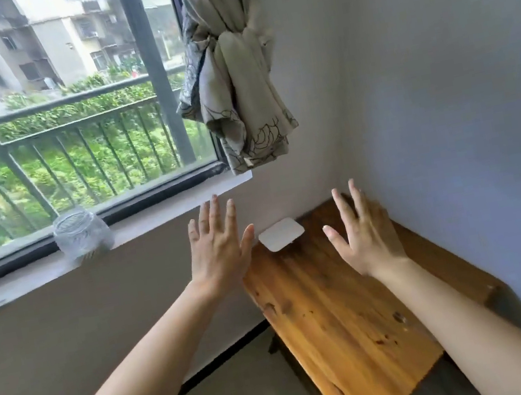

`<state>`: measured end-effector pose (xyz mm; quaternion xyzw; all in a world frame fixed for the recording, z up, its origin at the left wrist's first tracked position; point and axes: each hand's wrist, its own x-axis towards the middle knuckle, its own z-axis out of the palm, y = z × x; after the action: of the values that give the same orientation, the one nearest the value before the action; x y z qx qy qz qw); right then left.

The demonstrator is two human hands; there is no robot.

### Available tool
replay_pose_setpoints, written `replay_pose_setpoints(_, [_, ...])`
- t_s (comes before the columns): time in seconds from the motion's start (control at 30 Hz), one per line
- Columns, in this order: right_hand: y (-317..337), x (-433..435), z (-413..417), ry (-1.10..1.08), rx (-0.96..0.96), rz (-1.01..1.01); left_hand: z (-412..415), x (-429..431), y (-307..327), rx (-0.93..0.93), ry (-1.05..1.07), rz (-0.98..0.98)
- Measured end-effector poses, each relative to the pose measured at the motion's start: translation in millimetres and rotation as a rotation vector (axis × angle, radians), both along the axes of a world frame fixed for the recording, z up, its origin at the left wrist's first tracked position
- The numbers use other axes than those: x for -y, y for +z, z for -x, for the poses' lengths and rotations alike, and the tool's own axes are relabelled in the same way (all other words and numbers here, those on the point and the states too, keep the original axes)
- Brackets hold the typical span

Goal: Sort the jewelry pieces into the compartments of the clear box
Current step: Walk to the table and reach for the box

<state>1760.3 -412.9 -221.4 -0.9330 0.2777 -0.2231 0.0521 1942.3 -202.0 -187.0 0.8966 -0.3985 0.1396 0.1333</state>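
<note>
My left hand (217,246) is raised in the air with its fingers spread, holding nothing, just left of a wooden table (338,309). My right hand (365,234) is raised over the table's far end, fingers spread, also holding nothing. A small white flat box with rounded corners (281,233) lies at the table's far end, between the two hands and beyond them. No jewelry pieces show in this view, and I cannot tell whether the white box has compartments.
A ribbed clear glass jar (81,234) stands on the window sill (165,219) at the left. A knotted grey curtain (235,62) hangs above the table's far end. A blue-grey wall (460,92) borders the table on the right.
</note>
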Motion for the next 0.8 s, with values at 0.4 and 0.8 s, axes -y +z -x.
replay_pose_setpoints(0.4, [-48, 96, 3, -0.331, -0.08, -0.057, -61, 142, -61, -0.122, -0.209, -0.136])
replay_pose_setpoints(0.8, [-107, 158, -89, -0.309, -0.147, -0.251, -141, 213, -143, -0.239, -0.205, -0.221])
